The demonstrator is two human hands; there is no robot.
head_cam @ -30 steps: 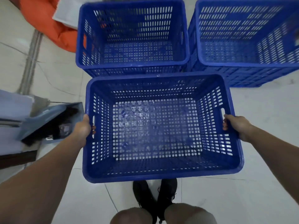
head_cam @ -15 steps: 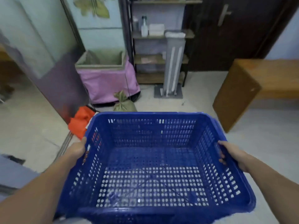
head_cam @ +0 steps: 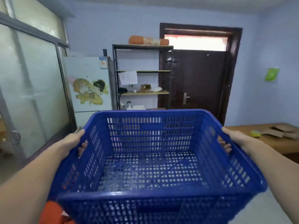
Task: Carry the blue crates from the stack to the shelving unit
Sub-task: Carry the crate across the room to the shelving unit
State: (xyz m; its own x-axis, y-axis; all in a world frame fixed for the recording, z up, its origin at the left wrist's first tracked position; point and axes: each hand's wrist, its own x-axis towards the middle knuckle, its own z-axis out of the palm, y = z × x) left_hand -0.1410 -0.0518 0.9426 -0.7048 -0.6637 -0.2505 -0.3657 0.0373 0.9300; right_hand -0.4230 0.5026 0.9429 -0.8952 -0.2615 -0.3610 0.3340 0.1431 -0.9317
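Observation:
I hold an empty blue perforated crate (head_cam: 150, 159) at chest height in front of me, level, with its open top toward me. My left hand (head_cam: 75, 140) grips the left side handle, fingers through the slot. On the opposite side my right hand (head_cam: 233, 140) grips the right handle the same way. Straight ahead against the far wall stands the dark metal shelving unit (head_cam: 142, 71) with wooden shelves; its lower part is hidden behind the crate's far rim. The stack of crates is out of view.
A white fridge (head_cam: 90, 88) stands left of the shelves, a dark brown door (head_cam: 199, 81) right of them. Glass partition panels (head_cam: 29, 88) line the left side. A low wooden table (head_cam: 275, 139) with cardboard is at right. Orange cloth (head_cam: 53, 212) lies below left.
I have lifted the crate off the floor away from the other crates, and my view has swung up from the floor to the room, now facing the shelving unit.

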